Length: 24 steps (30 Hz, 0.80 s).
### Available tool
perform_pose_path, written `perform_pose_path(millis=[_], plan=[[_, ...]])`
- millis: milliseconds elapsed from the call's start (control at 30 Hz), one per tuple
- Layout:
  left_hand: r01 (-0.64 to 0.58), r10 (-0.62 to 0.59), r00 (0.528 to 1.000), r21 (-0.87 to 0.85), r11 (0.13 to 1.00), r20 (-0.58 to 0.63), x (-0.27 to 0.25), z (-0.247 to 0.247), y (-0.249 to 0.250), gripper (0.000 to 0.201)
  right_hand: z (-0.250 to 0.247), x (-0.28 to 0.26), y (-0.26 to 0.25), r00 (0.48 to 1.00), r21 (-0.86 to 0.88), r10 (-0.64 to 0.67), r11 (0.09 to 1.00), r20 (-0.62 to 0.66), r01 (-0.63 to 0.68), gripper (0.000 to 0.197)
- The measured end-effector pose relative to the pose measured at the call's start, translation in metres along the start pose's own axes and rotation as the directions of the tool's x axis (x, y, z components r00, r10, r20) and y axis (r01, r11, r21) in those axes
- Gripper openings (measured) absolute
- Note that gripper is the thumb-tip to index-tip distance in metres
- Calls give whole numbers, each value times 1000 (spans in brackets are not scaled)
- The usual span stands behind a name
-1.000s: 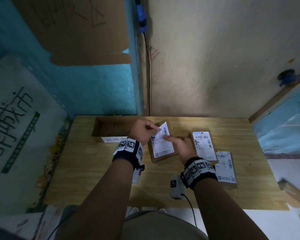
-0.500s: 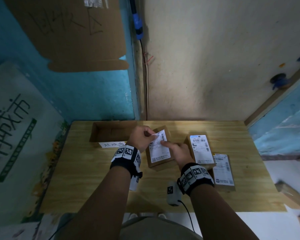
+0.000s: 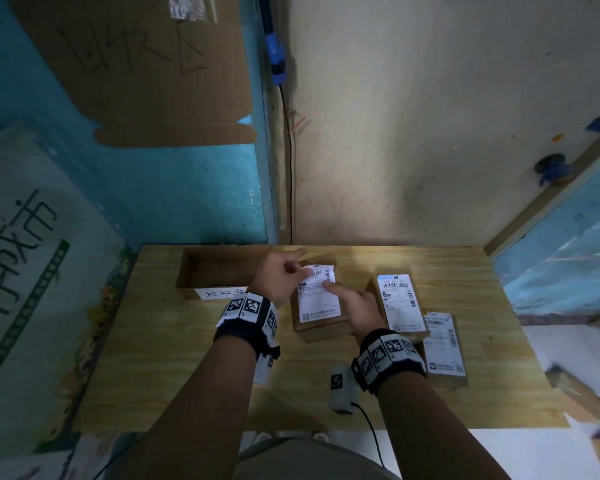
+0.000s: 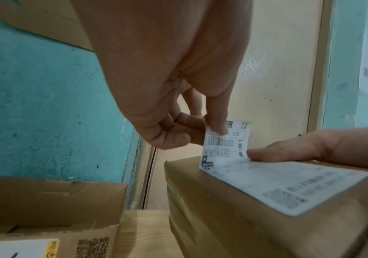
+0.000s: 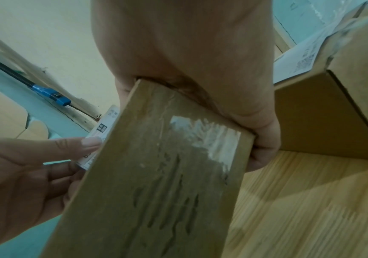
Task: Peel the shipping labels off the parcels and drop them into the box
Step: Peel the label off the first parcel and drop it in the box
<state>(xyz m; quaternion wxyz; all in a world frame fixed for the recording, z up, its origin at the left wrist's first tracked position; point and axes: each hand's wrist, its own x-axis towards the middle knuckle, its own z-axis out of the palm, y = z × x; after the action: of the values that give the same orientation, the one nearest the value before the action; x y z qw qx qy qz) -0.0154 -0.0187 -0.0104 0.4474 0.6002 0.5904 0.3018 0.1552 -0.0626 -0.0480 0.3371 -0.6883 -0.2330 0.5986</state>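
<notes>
Resting on the wooden counter, one brown parcel, the landmark for this entry. White shipping label on its top face: far end lifted and curled upward, near portion flat and stuck. Left hand at the parcel's far-left corner, thumb and fingers pinching the lifted end of the label. Right hand at the parcel's right side, curled round its edge, forefinger pressed on the label at the peel line. Open cardboard box to the left of the parcel, handwritten white tag on its near wall. Two further labelled parcels to the right, labels flat. Small grey device with cable, nearer than the parcel.
</notes>
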Motion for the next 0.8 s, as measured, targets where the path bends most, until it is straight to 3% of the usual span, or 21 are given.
perform_pose_path(millis=[67, 133, 200, 267, 333, 433, 533, 633, 700, 800], plan=[[-11, 11, 1000, 9, 1000, 12, 0, -3, 1, 15, 0, 3, 1, 1000, 14, 0, 1000, -3, 0, 133], [-23, 23, 1000, 6, 1000, 0, 0, -5, 2, 11, 1, -5, -5, 1000, 23, 6, 1000, 10, -6, 127], [-20, 20, 1000, -3, 1000, -8, -1, -5, 2, 11, 5, -18, -13, 1000, 13, 0, 1000, 13, 0, 100], [-11, 11, 1000, -21, 1000, -19, -1, -5, 3, 12, 6, -23, -16, 999, 6, -15, 1000, 32, 15, 56], [-5, 4, 1000, -39, 999, -20, 0, -5, 5, 12, 4, -20, -15, 999, 15, -14, 1000, 44, 14, 38], [-4, 3, 1000, -48, 999, -19, 0, -3, 4, 10, 3, -15, -13, 996, 8, -18, 1000, 83, 18, 49], [-42, 39, 998, -55, 998, -56, 0, -3, 4, 6, 4, -10, -10, 995, -12, 13, 1000, 102, -11, 80], [-63, 59, 993, -43, 997, -102, -1, -2, 3, 5, 6, -12, -7, 982, 20, 24, 999, 186, -28, 68], [-67, 72, 988, 42, 997, -133, 0, -2, -4, 11, 6, -11, -4, 981, 30, 27, 999, 191, -34, 74], [-45, 45, 999, -4, 999, -20, -4, -3, -8, 23, 3, -7, 2, 982, 29, 27, 999, 184, -33, 97]])
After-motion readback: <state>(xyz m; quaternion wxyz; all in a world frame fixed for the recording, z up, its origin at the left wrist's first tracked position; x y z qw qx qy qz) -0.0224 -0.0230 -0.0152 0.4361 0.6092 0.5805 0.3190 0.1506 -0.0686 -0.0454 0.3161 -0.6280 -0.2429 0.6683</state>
